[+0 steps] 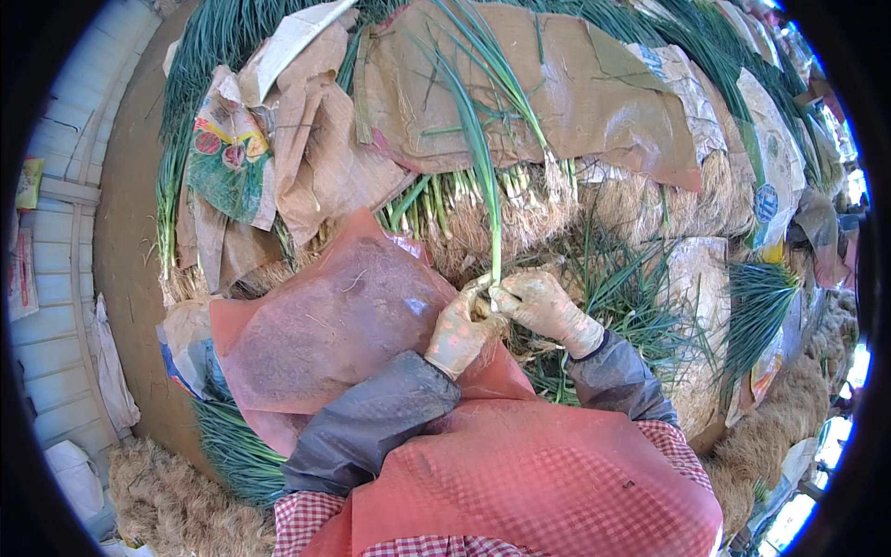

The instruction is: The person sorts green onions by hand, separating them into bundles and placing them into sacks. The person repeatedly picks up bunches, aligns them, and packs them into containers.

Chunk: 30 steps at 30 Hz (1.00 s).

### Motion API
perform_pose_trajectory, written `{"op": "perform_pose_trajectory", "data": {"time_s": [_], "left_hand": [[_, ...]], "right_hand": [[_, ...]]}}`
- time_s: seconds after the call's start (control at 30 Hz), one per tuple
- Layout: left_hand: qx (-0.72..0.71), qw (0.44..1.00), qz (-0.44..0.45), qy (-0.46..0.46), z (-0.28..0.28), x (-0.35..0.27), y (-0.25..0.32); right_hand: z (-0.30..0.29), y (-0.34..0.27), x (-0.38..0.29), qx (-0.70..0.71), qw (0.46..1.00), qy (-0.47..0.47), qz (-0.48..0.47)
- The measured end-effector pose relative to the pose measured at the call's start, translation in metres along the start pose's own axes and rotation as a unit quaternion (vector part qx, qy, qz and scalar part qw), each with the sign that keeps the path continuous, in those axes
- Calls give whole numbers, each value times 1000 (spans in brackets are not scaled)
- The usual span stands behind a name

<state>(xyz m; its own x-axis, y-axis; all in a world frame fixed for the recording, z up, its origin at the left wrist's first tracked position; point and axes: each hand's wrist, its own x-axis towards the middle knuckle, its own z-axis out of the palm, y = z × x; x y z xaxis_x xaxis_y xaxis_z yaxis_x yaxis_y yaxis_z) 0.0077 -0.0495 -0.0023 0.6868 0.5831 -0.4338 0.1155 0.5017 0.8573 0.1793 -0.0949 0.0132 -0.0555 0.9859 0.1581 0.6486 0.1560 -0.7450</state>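
Note:
My left hand [463, 327], in a soiled, pale glove, is closed around the lower end of a green onion [495, 244], whose leaves point away from me. My right hand [546, 306], gloved the same way, touches the base of that stalk with its thumb and fingertips; whether it grips the base or a loose outer layer, I cannot tell. Beyond my hands lies a row of green onions with bushy roots [501, 223], partly under a brown woven sack [612, 104]. Another few green onions [511, 83] rest on top of that sack.
Loose green leaves [626, 299] lie to the right of my hands, beside a pale board [696, 334]. A bundle of green onions [762, 306] is at the right. A red plastic apron [327, 327] covers my lap. Piles of roots [188, 498] lie at lower left and right.

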Motion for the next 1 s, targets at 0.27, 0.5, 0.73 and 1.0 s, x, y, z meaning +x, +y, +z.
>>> {"op": "perform_pose_trajectory", "data": {"time_s": [0.27,0.5,0.73,1.0], "left_hand": [[-321,937,-119,-71,-20,4,15],[-416,899,-56,-124,-33,10,-7],[-284,958,-26,38,-23,18,2],[-239,968,-56,50,0,37,-10]], "right_hand": [[-26,62,-62,-67,869,-420,253],[-48,198,114,-249,906,283,193],[-37,115,102,108,938,45,327],[17,7,26,297,897,141,294]]}}
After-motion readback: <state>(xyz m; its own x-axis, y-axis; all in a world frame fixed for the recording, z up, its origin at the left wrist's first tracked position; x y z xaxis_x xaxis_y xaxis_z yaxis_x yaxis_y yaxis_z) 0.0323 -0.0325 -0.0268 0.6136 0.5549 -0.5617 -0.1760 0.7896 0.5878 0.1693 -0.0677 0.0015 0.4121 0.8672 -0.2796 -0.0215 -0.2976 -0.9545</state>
